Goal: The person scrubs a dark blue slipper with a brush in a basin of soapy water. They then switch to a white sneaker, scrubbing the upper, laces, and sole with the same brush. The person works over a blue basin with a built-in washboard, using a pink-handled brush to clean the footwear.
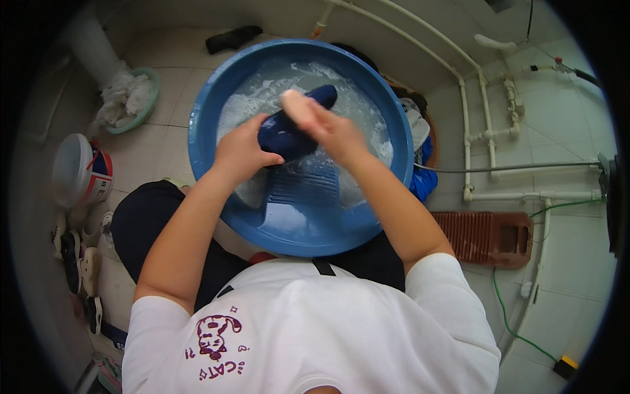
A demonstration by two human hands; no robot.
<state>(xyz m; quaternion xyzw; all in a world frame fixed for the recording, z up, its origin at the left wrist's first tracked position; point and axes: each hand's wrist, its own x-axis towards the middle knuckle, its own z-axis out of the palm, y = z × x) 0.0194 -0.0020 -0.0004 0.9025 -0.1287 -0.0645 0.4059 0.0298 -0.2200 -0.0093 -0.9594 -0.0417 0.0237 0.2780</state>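
Note:
A large blue plastic basin (300,241) holds cloudy, sudsy water and has a ribbed washboard (305,187) moulded into its near wall. Over the water, my left hand (243,147) grips the near left end of a dark blue shoe (285,135), thumb below and fingers above. My right hand (339,133) is blurred and lies across the shoe's middle, closed on a pale, light pink oval object (297,106), perhaps a scrubbing brush. That object's underside is hidden against the shoe.
At left stand a green bowl of white fluffy material (152,98), a white bucket (71,170) and several shoes (91,271). A dark shoe (234,39) lies beyond the basin. Right are a brown washboard (482,239), wall pipes (467,143), a grey hose (517,168) and a blue bag (423,182).

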